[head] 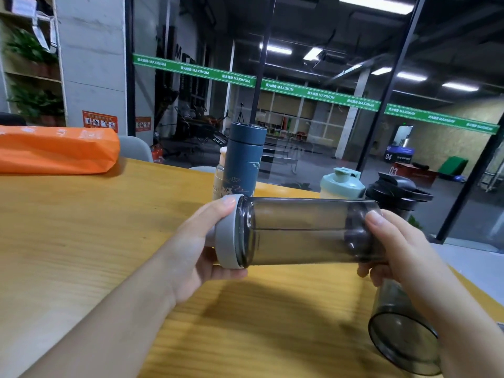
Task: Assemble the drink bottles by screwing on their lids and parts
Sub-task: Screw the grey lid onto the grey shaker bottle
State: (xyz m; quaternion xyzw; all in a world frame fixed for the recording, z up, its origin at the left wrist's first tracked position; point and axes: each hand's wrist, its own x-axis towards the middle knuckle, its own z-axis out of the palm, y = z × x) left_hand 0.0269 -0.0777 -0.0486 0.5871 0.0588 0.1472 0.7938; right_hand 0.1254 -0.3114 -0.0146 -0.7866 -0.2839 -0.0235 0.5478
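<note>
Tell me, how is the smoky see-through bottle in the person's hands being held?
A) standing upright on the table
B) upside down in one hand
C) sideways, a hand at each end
C: the bottle lies sideways, left hand on its grey lid, right hand at the other end.

Single head view — forward and down, close over the wooden table.

Bottles: six – smoky bottle, second smoky bottle, blue flask, clear bottle, mint shaker, black shaker; one orange bag
</note>
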